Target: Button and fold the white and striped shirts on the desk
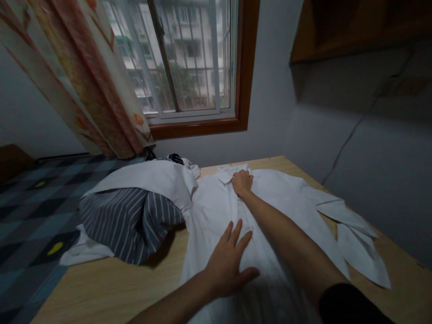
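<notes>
The white shirt (212,202) lies spread at the frame's centre on the wooden tabletop (135,292), apparently steadied by the left hand (227,263), fingers splayed and gripping nothing, and the right hand (242,182), curled beside the collar (225,175), whether pinching cloth I cannot tell.

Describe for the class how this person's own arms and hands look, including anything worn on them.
The left hand and right hand are bare, with no glove, ring or watch visible. On the right arm, a plain black sleeve leaves the forearm uncovered. The left arm is bare as far as it shows; no sleeve is in view there.
</notes>
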Demonstrator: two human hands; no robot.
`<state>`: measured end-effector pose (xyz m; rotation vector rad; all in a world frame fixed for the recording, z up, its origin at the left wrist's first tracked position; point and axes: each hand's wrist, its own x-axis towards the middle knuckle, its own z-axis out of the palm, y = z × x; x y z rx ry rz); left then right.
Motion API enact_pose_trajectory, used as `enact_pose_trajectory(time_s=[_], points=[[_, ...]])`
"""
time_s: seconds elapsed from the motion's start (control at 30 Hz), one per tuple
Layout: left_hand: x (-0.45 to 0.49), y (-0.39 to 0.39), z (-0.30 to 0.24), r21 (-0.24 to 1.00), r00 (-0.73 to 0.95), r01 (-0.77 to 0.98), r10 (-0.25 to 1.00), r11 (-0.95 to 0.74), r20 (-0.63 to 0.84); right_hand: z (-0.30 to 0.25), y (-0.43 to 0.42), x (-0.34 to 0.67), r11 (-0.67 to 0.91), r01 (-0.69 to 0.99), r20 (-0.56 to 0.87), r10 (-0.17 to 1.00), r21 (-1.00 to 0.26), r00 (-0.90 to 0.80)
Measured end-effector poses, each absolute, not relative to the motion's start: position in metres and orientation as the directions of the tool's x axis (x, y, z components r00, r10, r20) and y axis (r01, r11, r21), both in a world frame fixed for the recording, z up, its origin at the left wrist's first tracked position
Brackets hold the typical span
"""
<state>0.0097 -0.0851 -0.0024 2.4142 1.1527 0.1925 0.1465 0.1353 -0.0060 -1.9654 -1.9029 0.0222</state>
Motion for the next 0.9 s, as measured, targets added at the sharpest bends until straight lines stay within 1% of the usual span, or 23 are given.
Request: enact_pose_trajectory(time_s=[0.03,0.07,0.17,0.23,0.3,0.33,0.4,0.47,0.53,0.63,0.7,0.8,0.9], points=[[0.01,-0.088,0.0,0.46,0.635,0.707,0.768,-0.537,-0.08,-0.011,0.137,0.152,-0.007,0.945,0.254,0.962,-0.328,0.096],[0.01,-0.09,0.003,0.458,0.63,0.714,0.771,-0.53,-0.091,-0.015,0.138,0.158,0.009,0.929,0.251,0.964,-0.369,0.09],[0.013,-0.083,0.022,0.432,0.622,0.737,0.772,-0.52,-0.13,-0.024,0.139,0.178,0.128,0.842,0.288,0.957,-0.524,0.033],[0.016,-0.06,0.038,0.438,0.618,0.745,0.768,-0.503,-0.168,-0.027,0.136,0.19,0.161,0.78,0.302,0.953,-0.605,0.038],[0.021,-0.019,0.05,0.451,0.581,0.767,0.793,-0.457,-0.185,-0.027,0.131,0.197,0.168,0.758,0.288,0.957,-0.631,0.028],[0.024,0.005,0.053,0.439,0.539,0.788,0.828,-0.432,-0.153,-0.027,0.128,0.198,0.17,0.765,0.282,0.959,-0.621,0.016],[0.032,0.055,0.051,0.392,0.415,0.837,0.91,-0.381,-0.004,-0.026,0.121,0.195,0.163,0.811,0.285,0.959,-0.561,0.004],[0.041,0.096,0.04,0.395,0.27,0.872,0.957,-0.29,0.106,-0.024,0.115,0.188,0.137,0.877,0.304,0.953,-0.461,0.011],[0.048,0.123,0.024,0.401,0.2,0.884,0.969,-0.242,0.144,-0.022,0.111,0.181,0.109,0.934,0.313,0.95,-0.341,0.003],[0.056,0.138,0.001,0.402,0.137,0.895,0.976,-0.194,0.167,-0.018,0.111,0.173,0.089,0.979,0.303,0.952,-0.184,-0.03],[0.058,0.138,-0.009,0.396,0.107,0.899,0.97,-0.188,0.217,-0.016,0.114,0.17,0.087,0.989,0.296,0.954,-0.119,-0.049],[0.059,0.136,-0.015,0.363,0.121,0.903,0.945,-0.232,0.304,-0.014,0.12,0.167,0.062,0.995,0.295,0.955,-0.072,-0.038],[0.058,0.136,-0.015,0.313,0.146,0.913,0.925,-0.263,0.351,-0.013,0.125,0.167,0.056,0.995,0.284,0.958,-0.083,-0.03]])
